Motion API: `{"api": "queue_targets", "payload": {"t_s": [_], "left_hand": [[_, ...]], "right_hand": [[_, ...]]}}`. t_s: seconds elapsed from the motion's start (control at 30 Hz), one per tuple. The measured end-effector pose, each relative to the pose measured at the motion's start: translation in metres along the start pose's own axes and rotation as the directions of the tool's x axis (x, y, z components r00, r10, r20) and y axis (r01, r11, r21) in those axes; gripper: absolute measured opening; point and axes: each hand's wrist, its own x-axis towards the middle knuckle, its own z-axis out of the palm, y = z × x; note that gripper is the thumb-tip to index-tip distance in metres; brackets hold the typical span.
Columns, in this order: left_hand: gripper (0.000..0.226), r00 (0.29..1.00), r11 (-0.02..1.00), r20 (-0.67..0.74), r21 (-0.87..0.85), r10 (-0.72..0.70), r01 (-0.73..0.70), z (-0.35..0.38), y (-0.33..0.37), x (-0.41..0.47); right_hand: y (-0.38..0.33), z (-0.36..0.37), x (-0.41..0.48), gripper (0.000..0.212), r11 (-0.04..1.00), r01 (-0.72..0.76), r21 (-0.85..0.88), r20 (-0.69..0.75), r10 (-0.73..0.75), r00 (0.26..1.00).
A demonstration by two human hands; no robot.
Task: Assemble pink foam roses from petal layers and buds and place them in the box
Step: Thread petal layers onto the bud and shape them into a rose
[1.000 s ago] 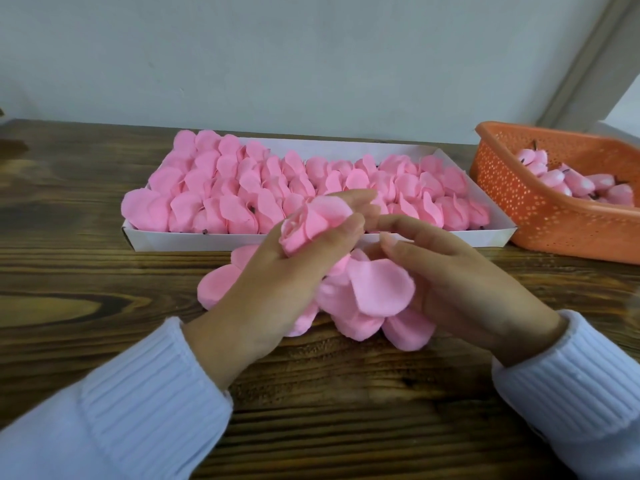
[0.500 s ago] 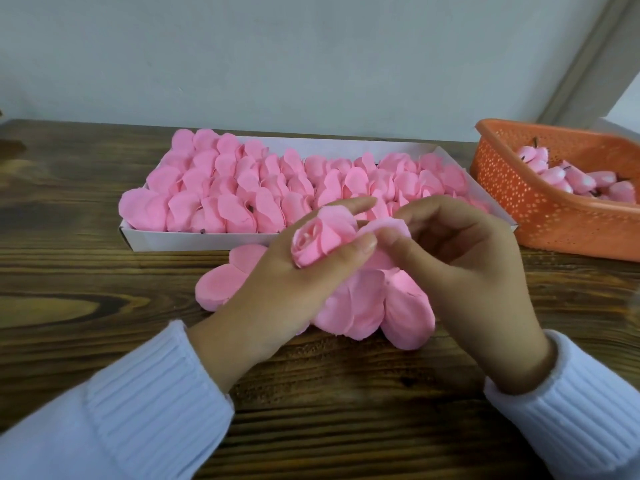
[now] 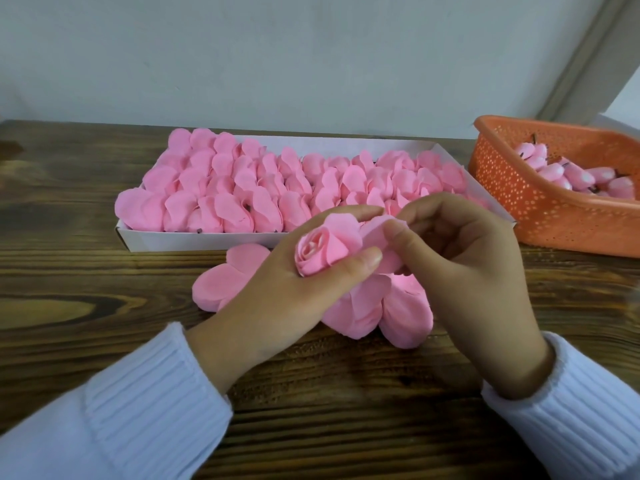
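Observation:
My left hand (image 3: 277,289) holds a pink foam rose bud (image 3: 323,247) between thumb and fingers, its spiral centre facing up. My right hand (image 3: 464,275) pinches a pink petal (image 3: 375,233) against the bud's right side. Under both hands lies a loose pile of pink petal layers (image 3: 381,310) on the wooden table; a flat petal layer (image 3: 221,282) sticks out at the left. Behind stands the white box (image 3: 194,240), packed with several pink foam roses (image 3: 277,181).
An orange perforated basket (image 3: 540,209) with several pink buds (image 3: 568,173) stands at the right rear. A grey wall runs behind the table. Bare dark wood (image 3: 69,271) shows to the left and in front of the hands.
My right hand has risen from the petal pile and brought a petal up against the bud. My left hand has turned the bud so its centre faces upward.

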Motion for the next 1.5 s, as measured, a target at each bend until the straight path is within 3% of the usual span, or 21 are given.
{"api": "queue_targets", "payload": {"t_s": [0.1,0.23,0.37,0.43,0.53,0.7,0.97,1.07,1.13,1.23,1.37,1.5], "left_hand": [[0.035,1.0,1.0,0.025,-0.01,0.001,0.0,0.0,0.0,0.0],[0.01,1.0,0.997,-0.027,0.075,-0.005,0.007,0.0,-0.001,0.0],[0.018,0.994,0.984,-0.103,0.181,0.028,-0.009,-0.002,-0.003,0.001],[0.019,0.99,0.983,-0.135,0.183,0.042,-0.016,-0.004,-0.004,0.001],[0.032,0.981,0.999,-0.187,-0.001,-0.046,0.046,-0.005,-0.006,0.002],[0.033,0.992,0.976,-0.106,-0.211,-0.073,0.049,0.001,-0.001,0.002],[0.044,0.997,0.981,-0.039,-0.186,-0.068,0.06,0.002,-0.004,0.0],[0.017,0.999,0.993,0.016,-0.107,-0.044,0.045,-0.004,-0.003,-0.002],[0.004,0.987,0.997,0.158,-0.061,-0.026,0.036,-0.006,0.001,-0.003],[0.028,0.952,0.988,0.304,-0.126,-0.043,0.085,-0.006,0.007,-0.001],[0.017,0.976,0.998,0.212,0.013,-0.055,0.053,-0.005,0.0,0.0],[0.028,0.992,1.0,0.126,0.009,-0.013,0.012,-0.002,0.002,-0.002]], "right_hand": [[0.0,0.001,-0.001,0.006,1.0,0.02,0.02,0.016,-0.02,1.0],[-0.005,0.003,-0.003,0.003,0.993,0.094,0.064,0.081,-0.099,0.992],[-0.002,0.003,-0.004,0.007,0.984,0.107,0.145,0.075,-0.119,0.99],[-0.001,0.003,-0.004,0.011,0.979,0.07,0.194,0.067,-0.084,0.994],[0.002,0.003,-0.003,0.027,0.958,-0.087,0.273,0.203,0.031,0.979],[0.005,0.011,-0.004,0.049,0.943,-0.217,0.251,0.32,0.131,0.938],[-0.001,0.015,-0.006,0.044,0.805,-0.317,0.502,0.34,0.154,0.928],[0.0,0.011,-0.002,0.044,0.775,-0.409,0.482,0.444,0.186,0.876],[0.001,0.007,0.0,0.044,0.747,-0.465,0.475,0.516,0.192,0.835],[0.0,0.003,0.003,0.039,0.718,-0.522,0.46,0.587,0.195,0.786],[0.003,0.001,0.004,0.041,0.75,-0.535,0.389,0.618,0.218,0.755],[0.002,-0.002,0.007,0.047,0.748,-0.541,0.383,0.617,0.229,0.753]]}}
